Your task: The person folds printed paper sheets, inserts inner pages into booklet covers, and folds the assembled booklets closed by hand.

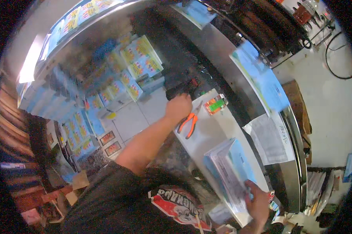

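My left hand (179,107) is curled at the far end of a narrow white ledge (201,146). It lies against a dark object (179,90) with a bit of red; what its fingers hold is hidden. Beside its wrist, orange-handled pliers (188,124) lie with their jaws pointing away. My right hand (258,202) grips the near end of a thick stack of light-blue printed sheets (234,165), thumb on its edge. The stack rests on the ledge. Farther along the ledge lies a small orange and green packet (215,104).
Many stacks of blue and yellow printed cards (140,58) stand on the left surface. Blue sheets (261,76) and a handwritten white paper (270,140) sit along the curved metal machine edge at right. Dark rollers (261,23) are at the upper right.
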Demonstrator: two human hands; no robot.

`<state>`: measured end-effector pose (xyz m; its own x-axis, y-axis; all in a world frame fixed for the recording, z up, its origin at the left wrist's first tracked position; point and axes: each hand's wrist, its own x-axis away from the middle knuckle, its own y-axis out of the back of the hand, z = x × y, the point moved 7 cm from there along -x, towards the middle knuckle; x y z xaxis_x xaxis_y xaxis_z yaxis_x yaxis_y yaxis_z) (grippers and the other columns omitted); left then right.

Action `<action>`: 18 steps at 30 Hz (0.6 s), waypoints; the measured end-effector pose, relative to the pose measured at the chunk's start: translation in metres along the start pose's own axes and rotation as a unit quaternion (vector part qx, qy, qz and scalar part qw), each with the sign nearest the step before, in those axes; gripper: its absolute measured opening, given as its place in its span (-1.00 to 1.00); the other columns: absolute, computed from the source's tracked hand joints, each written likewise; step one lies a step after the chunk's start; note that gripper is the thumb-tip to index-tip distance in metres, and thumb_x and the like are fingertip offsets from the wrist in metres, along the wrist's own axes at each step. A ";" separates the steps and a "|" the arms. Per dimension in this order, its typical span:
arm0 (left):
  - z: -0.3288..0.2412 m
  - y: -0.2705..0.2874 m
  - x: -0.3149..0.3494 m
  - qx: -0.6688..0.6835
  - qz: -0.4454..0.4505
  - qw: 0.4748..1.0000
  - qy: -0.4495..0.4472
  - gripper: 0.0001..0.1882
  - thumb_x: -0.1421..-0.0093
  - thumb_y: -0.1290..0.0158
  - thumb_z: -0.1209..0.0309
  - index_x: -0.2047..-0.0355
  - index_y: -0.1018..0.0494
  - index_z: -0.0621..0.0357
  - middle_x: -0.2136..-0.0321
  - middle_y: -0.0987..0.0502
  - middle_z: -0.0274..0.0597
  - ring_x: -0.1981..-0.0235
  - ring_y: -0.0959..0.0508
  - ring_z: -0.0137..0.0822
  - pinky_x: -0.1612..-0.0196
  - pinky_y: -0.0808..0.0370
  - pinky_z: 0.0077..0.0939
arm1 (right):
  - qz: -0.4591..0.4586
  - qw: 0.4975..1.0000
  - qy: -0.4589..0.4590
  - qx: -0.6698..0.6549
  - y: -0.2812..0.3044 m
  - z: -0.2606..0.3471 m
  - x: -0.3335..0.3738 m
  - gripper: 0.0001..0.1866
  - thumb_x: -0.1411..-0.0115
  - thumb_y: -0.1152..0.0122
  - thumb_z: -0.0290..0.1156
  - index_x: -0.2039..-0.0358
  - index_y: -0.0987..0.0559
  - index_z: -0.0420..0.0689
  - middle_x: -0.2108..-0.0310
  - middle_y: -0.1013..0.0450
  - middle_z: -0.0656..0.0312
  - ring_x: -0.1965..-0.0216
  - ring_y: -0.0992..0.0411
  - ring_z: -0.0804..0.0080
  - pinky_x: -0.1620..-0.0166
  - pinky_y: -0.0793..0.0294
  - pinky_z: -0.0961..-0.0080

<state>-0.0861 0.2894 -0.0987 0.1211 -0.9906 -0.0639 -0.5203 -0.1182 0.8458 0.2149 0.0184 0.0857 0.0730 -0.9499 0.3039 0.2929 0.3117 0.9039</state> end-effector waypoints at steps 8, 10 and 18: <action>0.000 0.010 0.001 0.010 0.045 0.999 0.028 -0.59 -0.31 0.26 0.20 0.26 -0.48 0.25 0.32 -0.56 0.17 0.34 -0.59 0.12 0.25 -0.53 0.03 | -0.207 0.962 -0.167 0.065 0.127 -0.135 -0.022 -0.61 -0.21 -0.05 -0.36 -0.05 -0.48 -0.13 0.10 -0.50 -0.06 0.15 -0.49 -0.02 0.07 -0.44 0.11; -0.002 0.008 -0.001 0.023 0.064 0.997 0.042 -0.56 -0.33 0.27 0.18 0.25 -0.49 0.27 0.30 -0.55 0.21 0.32 -0.58 0.17 0.21 -0.53 0.06 | -0.351 0.893 -0.128 0.251 0.191 -0.128 -0.033 -0.54 -0.19 0.02 -0.57 -0.13 -0.44 -0.11 -0.06 -0.42 -0.08 -0.04 -0.43 0.13 -0.05 -0.41 0.29; -0.007 0.001 -0.003 0.032 0.061 0.997 0.022 -0.55 -0.31 0.28 0.16 0.21 -0.48 0.27 0.26 -0.54 0.20 0.27 -0.57 0.17 0.17 -0.52 0.04 | -0.394 0.916 -0.059 0.055 0.148 -0.137 -0.187 -0.37 -0.15 0.09 -0.67 -0.26 -0.30 0.03 -0.20 -0.31 0.09 -0.13 -0.38 0.19 -0.10 -0.39 0.35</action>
<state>-0.0810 0.2926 -0.0941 0.0894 -0.9941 0.0612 -0.5865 -0.0028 0.8100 0.3754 0.2389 0.1211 -0.2248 -0.8742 -0.4304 0.1122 -0.4620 0.8797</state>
